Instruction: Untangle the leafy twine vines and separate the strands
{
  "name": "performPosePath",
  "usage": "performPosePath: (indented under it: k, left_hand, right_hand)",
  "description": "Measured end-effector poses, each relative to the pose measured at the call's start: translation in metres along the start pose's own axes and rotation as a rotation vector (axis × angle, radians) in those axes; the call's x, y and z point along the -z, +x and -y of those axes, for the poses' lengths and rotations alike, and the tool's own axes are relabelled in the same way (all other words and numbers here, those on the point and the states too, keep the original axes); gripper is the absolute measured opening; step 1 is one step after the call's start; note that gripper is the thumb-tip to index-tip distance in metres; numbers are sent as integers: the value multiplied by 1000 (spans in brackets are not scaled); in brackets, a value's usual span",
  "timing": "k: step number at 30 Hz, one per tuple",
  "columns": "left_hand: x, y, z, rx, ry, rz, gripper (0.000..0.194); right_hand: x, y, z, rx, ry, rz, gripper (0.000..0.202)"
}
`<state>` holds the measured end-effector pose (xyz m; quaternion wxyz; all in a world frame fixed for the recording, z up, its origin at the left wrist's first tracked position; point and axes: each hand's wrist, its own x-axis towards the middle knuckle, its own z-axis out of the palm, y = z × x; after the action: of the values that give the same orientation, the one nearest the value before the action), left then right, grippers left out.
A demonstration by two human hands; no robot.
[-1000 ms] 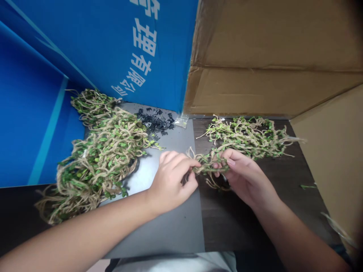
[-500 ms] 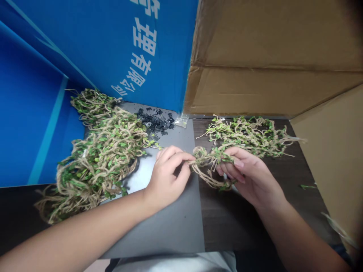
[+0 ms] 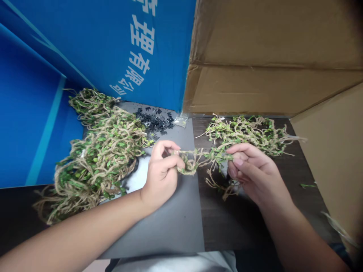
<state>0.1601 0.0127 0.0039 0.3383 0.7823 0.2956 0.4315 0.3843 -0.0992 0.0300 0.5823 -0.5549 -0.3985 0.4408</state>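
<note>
Between my hands a piece of leafy twine garland (image 3: 190, 162), tan cord with small green leaves, is stretched over the table. My left hand (image 3: 163, 175) pinches its left end between thumb and forefinger. Fingers closed, my right hand (image 3: 252, 170) grips the other part, and a loose length dangles below those fingers. A big heap of the same garlands (image 3: 102, 151) lies to the left of my left hand. Just beyond my right hand is a smaller pile of garlands (image 3: 246, 134).
Small black flakes (image 3: 157, 120) are scattered at the back, beside a little clear plastic bag (image 3: 180, 121). A blue printed panel (image 3: 113, 45) and a cardboard box (image 3: 269, 45) wall in the far side. A green sprig (image 3: 308, 186) lies at right on the dark tabletop (image 3: 227, 230).
My left hand has moved left and slightly up with its end of the garland, drawing it out longer. A loose part now hangs lower beneath my right hand, which has barely moved.
</note>
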Motion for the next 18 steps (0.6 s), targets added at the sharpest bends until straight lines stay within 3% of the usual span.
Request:
performPosePath:
  k: [7,10,14,18]
  left_hand:
    - [3,-1,-1,45,-10,8,38]
    - [9,-2,-2,64,-45,47,28]
    - [16,-4,-9,-78,-50,112,26]
    - [9,-3,-15,-237,29,93,22]
  right_hand:
    - [-4,-2,-3,128,-468,-27,14]
    - [-6,-2,-5,166,-546,-26,16]
    - [-9,-5,-4,218,-620,-9,14]
    - [-15,-8,1,295,-611,78,13]
